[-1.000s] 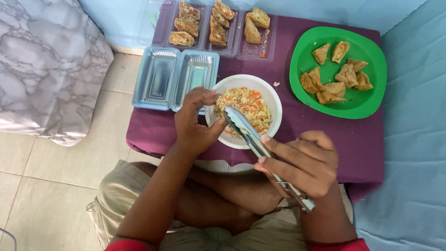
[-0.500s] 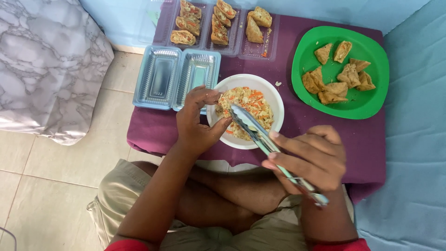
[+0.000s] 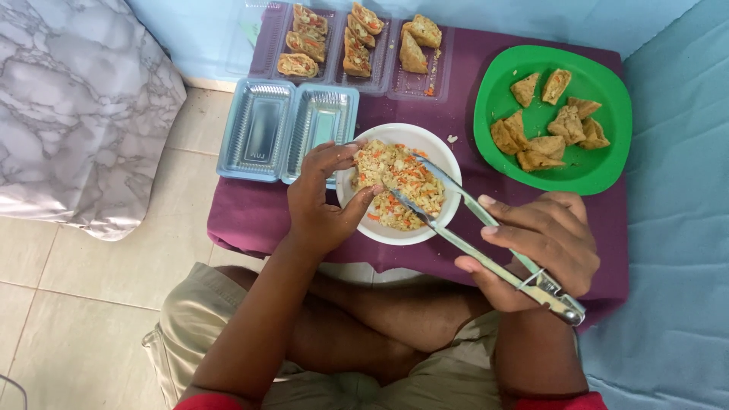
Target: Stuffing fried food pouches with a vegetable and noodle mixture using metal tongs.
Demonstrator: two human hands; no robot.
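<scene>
The bowl (image 3: 399, 228) sits at the tabletop's (image 3: 250, 216) near edge. Trays (image 3: 285, 129) lie left, a plate (image 3: 558, 163) right. Behind, seemingly, a filled tray (image 3: 357, 45).

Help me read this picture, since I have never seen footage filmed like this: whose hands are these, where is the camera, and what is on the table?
The camera sits on a person's head and looks down, so you see their own arms and crossed legs. The left hand grips the rim of a white bowl of shredded vegetable filling, with something small, hard to identify, at its fingertips. The right hand holds metal tongs, tips open in the filling. All stands on a purple-covered table. A green plate holds unfilled fried tofu pockets, a clear tray at the back holds stuffed ones, and an empty clear container lies open on the left.
</scene>
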